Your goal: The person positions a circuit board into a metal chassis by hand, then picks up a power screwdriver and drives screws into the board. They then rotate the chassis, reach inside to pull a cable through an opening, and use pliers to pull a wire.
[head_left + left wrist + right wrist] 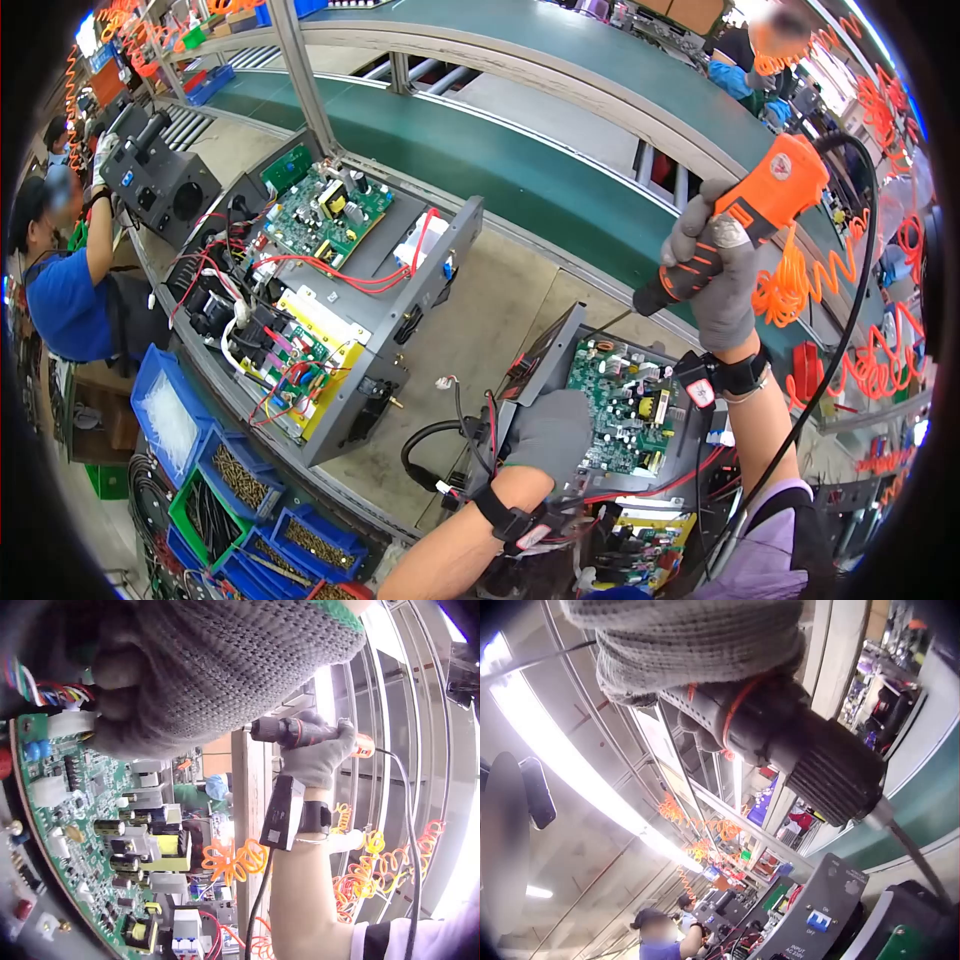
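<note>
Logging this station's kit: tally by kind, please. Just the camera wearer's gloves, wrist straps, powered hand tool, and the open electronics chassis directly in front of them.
Corded power driver: 1
Gray knit gloves: 2
Black wrist straps: 2
Open electronics chassis: 2
Total: 7
</note>
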A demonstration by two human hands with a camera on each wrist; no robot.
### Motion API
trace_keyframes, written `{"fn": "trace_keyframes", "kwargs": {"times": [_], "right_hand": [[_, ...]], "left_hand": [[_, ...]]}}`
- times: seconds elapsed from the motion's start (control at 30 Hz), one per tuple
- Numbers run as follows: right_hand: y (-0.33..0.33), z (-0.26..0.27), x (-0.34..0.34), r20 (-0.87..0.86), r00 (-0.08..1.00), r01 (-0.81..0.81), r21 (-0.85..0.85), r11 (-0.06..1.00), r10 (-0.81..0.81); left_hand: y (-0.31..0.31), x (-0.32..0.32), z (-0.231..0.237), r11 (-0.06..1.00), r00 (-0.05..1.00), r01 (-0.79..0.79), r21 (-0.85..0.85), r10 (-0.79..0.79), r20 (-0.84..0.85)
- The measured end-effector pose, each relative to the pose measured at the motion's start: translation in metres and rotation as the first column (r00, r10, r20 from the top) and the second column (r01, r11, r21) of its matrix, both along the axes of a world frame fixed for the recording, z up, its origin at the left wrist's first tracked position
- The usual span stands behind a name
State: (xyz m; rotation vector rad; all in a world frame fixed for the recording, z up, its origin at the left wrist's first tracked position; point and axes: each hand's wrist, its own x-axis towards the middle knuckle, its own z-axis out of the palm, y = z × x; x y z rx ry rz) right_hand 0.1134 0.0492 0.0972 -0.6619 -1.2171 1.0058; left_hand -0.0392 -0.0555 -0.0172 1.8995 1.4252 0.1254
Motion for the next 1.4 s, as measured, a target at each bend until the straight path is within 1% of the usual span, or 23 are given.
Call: {"fn": "trace_keyframes", "kwargs": {"times": [0.13, 0.2, 0.27, 0.33, 0.5, 0.63, 0.73, 0.83, 0.87, 0.97, 1.0, 1.1, 1.13, 1.23, 1.27, 1.3, 1.33, 1.4], "right_hand": [[-0.002, 0.006, -0.009, 0.035, 0.999, 0.008, 0.001, 1.0, -0.008], [-0.003, 0.007, -0.009, 0.061, 0.998, 0.014, 0.019, 1.0, -0.015], [-0.004, 0.007, -0.006, 0.076, 0.997, -0.002, 0.044, 0.999, -0.002], [-0.005, 0.007, -0.004, 0.067, 0.997, 0.024, 0.057, 0.998, -0.028], [-0.005, 0.004, 0.001, 0.073, 0.996, 0.041, 0.015, 0.999, -0.042], [-0.003, 0.007, 0.0, 0.129, 0.991, 0.032, 0.027, 0.999, -0.035], [0.001, 0.009, -0.008, 0.156, 0.986, 0.065, -0.005, 0.998, -0.063], [0.008, 0.01, -0.014, 0.09, 0.996, -0.008, -0.02, 1.0, 0.01], [0.01, 0.009, -0.016, 0.095, 0.995, -0.027, 0.015, 1.0, 0.026], [0.011, 0.008, -0.025, 0.116, 0.993, -0.032, -0.005, 0.999, 0.033], [0.011, 0.008, -0.028, 0.103, 0.993, -0.058, 0.002, 0.998, 0.057], [0.009, 0.012, -0.036, 0.17, 0.984, -0.059, -0.014, 0.998, 0.06], [0.006, 0.015, -0.039, 0.194, 0.98, -0.041, -0.046, 0.998, 0.05], [-0.001, 0.016, -0.038, 0.178, 0.984, 0.005, -0.05, 0.999, 0.004], [0.0, 0.013, -0.032, 0.168, 0.985, -0.036, 0.007, 0.999, 0.034], [-0.002, 0.014, -0.031, 0.185, 0.983, 0.008, 0.025, 1.0, -0.013], [-0.001, 0.014, -0.028, 0.153, 0.988, 0.01, 0.014, 1.0, -0.012], [-0.001, 0.014, -0.024, 0.113, 0.993, 0.021, -0.004, 1.0, -0.02]], "left_hand": [[0.0, 0.003, -0.005, 1.0, 1.0, -0.021, -0.012, 0.021, -0.016], [-0.001, 0.003, 0.0, 0.999, 0.999, -0.039, -0.006, 0.039, -0.016], [0.001, 0.002, 0.003, 0.999, 0.999, -0.034, 0.024, 0.035, -0.004], [0.0, 0.0, 0.0, 0.998, 1.0, -0.018, 0.062, 0.017, 0.02], [0.001, 0.003, -0.006, 0.999, 0.999, -0.035, 0.001, 0.034, 0.023], [0.002, 0.001, -0.001, 0.998, 0.998, -0.058, -0.008, 0.058, 0.019], [0.004, 0.005, 0.0, 0.996, 0.997, -0.068, -0.063, 0.066, -0.025], [0.001, 0.004, -0.005, 0.998, 0.998, -0.067, 0.006, 0.067, 0.006], [0.0, 0.004, -0.004, 0.998, 0.998, -0.065, 0.023, 0.065, 0.005], [-0.003, 0.002, -0.004, 0.995, 0.998, -0.06, 0.075, 0.059, 0.011], [-0.005, 0.002, -0.007, 0.994, 0.998, -0.057, 0.095, 0.056, 0.022], [-0.005, 0.001, -0.009, 0.993, 0.999, -0.048, 0.111, 0.046, 0.028], [-0.005, 0.001, -0.009, 0.993, 0.999, -0.047, 0.111, 0.044, 0.027], [-0.006, 0.0, -0.015, 0.987, 0.995, -0.067, 0.145, 0.056, 0.081], [-0.005, 0.001, -0.013, 0.985, 0.995, -0.079, 0.152, 0.068, 0.075], [-0.004, 0.001, -0.009, 0.983, 0.994, -0.094, 0.157, 0.084, 0.069], [-0.005, 0.001, -0.006, 0.982, 0.994, -0.104, 0.157, 0.095, 0.061], [-0.003, 0.002, -0.004, 0.991, 0.996, -0.085, 0.101, 0.082, 0.027]]}}
